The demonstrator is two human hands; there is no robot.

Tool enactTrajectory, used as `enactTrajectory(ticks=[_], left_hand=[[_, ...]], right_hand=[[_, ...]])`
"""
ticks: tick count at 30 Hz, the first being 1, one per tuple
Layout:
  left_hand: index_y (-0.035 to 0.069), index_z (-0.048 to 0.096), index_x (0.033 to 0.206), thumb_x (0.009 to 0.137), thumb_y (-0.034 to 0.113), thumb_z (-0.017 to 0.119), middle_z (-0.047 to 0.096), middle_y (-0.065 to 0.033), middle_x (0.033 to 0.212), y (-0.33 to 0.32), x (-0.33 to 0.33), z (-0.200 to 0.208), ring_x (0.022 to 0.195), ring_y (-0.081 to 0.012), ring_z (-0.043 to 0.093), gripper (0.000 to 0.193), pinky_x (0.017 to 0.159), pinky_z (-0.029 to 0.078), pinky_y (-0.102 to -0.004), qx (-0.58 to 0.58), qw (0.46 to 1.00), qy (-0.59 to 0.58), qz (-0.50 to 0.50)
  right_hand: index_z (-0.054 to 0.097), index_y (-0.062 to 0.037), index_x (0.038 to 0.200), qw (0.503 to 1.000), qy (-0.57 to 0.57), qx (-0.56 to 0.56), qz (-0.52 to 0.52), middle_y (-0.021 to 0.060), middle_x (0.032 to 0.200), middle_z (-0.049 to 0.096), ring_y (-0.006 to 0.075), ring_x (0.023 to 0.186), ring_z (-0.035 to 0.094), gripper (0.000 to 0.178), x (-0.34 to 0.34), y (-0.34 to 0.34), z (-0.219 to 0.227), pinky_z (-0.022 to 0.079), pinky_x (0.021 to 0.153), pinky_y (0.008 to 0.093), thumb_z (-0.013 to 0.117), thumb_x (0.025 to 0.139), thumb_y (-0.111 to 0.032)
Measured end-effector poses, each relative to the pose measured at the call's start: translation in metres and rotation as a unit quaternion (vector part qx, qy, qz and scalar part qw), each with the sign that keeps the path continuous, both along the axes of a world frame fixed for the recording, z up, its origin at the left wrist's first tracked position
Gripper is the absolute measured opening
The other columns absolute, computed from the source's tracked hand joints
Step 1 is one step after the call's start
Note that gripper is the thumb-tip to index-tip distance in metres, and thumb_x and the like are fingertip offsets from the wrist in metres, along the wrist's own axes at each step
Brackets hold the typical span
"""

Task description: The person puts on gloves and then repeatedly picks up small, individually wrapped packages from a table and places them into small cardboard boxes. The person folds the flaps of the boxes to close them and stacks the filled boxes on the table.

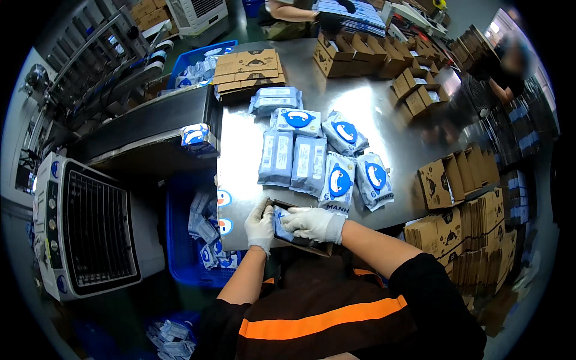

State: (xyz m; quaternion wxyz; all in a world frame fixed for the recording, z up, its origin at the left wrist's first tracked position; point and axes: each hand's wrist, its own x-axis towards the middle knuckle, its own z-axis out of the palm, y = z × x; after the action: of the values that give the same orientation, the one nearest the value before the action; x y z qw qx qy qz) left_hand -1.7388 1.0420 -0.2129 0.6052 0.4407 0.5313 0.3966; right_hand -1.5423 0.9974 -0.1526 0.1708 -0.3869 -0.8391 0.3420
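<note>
At the table's near edge, my gloved left hand (260,228) grips the left side of a small open cardboard box (319,248). My gloved right hand (316,224) reaches into this box with its fingers closed over a light blue pack of wipes (278,217), which it partly hides. Just beyond both hands lie several similar soft packs. One wipes pack (339,180) with a blue cartoon face is nearest my right hand; a printed-label wipes pack (276,158) lies further left.
A blue crate (172,252) of packs stands left below the metal table (240,180), near a white air cooler (99,228). Flat cartons (249,67) lie at the table's far left. Open boxes (459,180) and stacked cartons (468,234) stand right. Other people work beyond.
</note>
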Motion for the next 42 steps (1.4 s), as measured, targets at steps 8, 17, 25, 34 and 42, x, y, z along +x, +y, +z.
enactTrajectory(ticks=[8,17,25,34,42], left_hand=[[0.002,0.069,0.119,0.095,0.008,0.063,0.072,-0.015,0.11,0.022,-0.002,-0.015,0.101,-0.0218,0.069,0.025,0.09,0.052,-0.0317,0.181,0.981,0.057,-0.049],[0.004,0.062,0.123,0.092,0.011,0.042,0.066,-0.0258,0.117,-0.025,0.019,0.025,0.111,-0.0435,0.061,0.038,0.099,0.047,-0.0468,0.12,0.979,0.141,-0.088],[0.01,0.066,0.118,0.092,0.014,0.052,0.07,-0.022,0.106,0.004,0.02,0.069,0.101,-0.0382,0.069,0.029,0.088,0.053,-0.0465,0.127,0.926,0.31,-0.173],[0.004,0.039,0.147,0.088,0.013,0.059,0.051,-0.0275,0.14,-0.021,0.054,0.031,0.129,-0.0425,0.051,0.062,0.111,0.039,-0.0427,0.089,0.983,0.16,-0.028],[0.023,0.005,0.158,0.094,0.043,0.062,0.045,-0.0189,0.145,-0.06,0.046,0.021,0.129,-0.0297,0.05,0.088,0.095,0.049,-0.0554,-0.344,0.925,-0.135,-0.083]], right_hand=[[0.069,-0.0046,0.106,0.94,0.174,-0.14,-0.259,0.0105,0.103,0.069,0.0202,0.076,0.067,0.016,-0.012,0.008,0.02,0.053,0.069,0.0292,0.058,0.094,-0.003],[0.064,0.0007,0.106,0.861,0.342,-0.111,-0.36,0.0102,0.105,0.066,0.0201,0.098,0.062,0.018,0.022,-0.005,-0.011,0.05,0.09,0.031,0.05,0.095,0.002],[0.064,-0.0016,0.101,0.98,-0.15,0.077,-0.109,0.0168,0.088,0.066,0.0319,0.079,0.064,0.012,0.017,0.032,0.022,0.05,0.073,0.0395,0.053,0.095,-0.004],[0.052,-0.0048,0.139,0.901,-0.32,-0.177,-0.232,0.0242,0.145,0.049,0.0349,0.131,0.05,0.047,0.01,0.043,-0.081,0.04,0.109,0.042,0.053,0.097,-0.026],[0.058,-0.0185,0.133,0.948,-0.262,-0.059,-0.172,0.0128,0.116,0.068,0.0327,0.104,0.067,0.042,0.016,-0.084,0.017,0.054,0.086,0.0439,0.058,0.093,-0.029]])
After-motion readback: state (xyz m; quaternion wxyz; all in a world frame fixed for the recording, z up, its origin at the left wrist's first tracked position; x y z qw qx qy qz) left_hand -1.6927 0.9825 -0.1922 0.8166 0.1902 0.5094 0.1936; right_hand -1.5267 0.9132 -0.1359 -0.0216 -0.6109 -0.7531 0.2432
